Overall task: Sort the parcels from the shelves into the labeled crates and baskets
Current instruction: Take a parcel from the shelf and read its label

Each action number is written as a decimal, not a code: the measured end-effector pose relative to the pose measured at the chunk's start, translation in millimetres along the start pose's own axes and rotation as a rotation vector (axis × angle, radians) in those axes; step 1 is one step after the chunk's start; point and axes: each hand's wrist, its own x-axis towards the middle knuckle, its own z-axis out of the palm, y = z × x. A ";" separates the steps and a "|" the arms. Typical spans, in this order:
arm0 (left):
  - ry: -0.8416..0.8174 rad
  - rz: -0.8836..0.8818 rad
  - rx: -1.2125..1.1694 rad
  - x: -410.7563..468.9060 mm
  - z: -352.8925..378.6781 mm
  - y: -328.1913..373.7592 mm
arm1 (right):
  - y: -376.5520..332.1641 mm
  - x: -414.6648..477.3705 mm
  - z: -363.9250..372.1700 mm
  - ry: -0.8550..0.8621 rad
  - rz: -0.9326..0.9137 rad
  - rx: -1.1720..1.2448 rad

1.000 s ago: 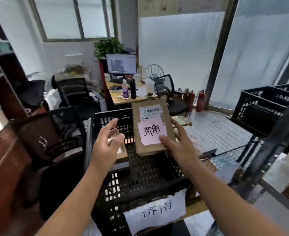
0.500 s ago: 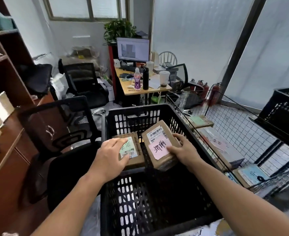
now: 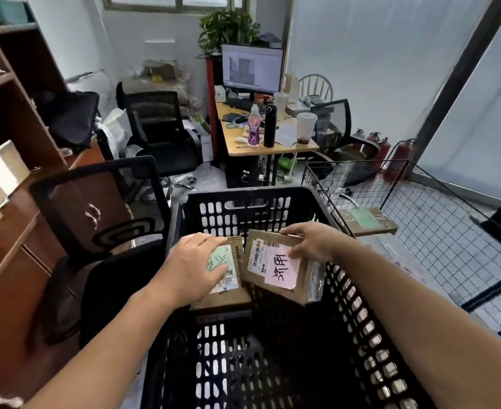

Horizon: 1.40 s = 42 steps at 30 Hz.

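Now my right hand (image 3: pixel 311 245) is grasping the parcel with the pink note (image 3: pixel 275 271). The fingers are curled over its far edge and the thumb lies on the top face, at the edge of the note. This parcel is inside the black crate (image 3: pixel 243 193), in the far half and closer to the right wall than to the left one. It is tilted: the far edge is higher, and the near right corner is lower, just beside the right wall. I cannot tell if it rests on something below, because the inside of the crate is dark there.

My left hand (image 3: pixel 194 268) is released and flat. Its straight fingers press on the parcel with the green note (image 3: pixel 228 274), which lies in the same crate near the left wall. The two parcels are side by side and their inner edges meet, but I cannot tell if one lies over the other.

Beyond the right wall of the crate stands a wire basket (image 3: pixel 340 184). A third parcel (image 3: pixel 367 222) with a green label lies in it, near the far right corner of the crate. To the left of the crate is a black office chair (image 3: pixel 95 208), and next to it a wooden shelf (image 3: pixel 10 219). Behind the crate I see a desk (image 3: pixel 237 144) with a monitor (image 3: pixel 252 67) on it.
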 end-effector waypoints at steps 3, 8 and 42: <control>-0.016 -0.008 0.000 10.2 4.0 1.8 | -11.2 14.9 -9.1 -0.030 -0.018 -0.064; -0.020 -0.035 -0.011 14.0 3.6 -4.8 | 4.3 46.1 -12.0 0.026 0.003 0.071; 0.091 -0.015 -0.038 0.8 -0.2 1.3 | 50.4 40.4 113.1 0.251 -0.112 -0.437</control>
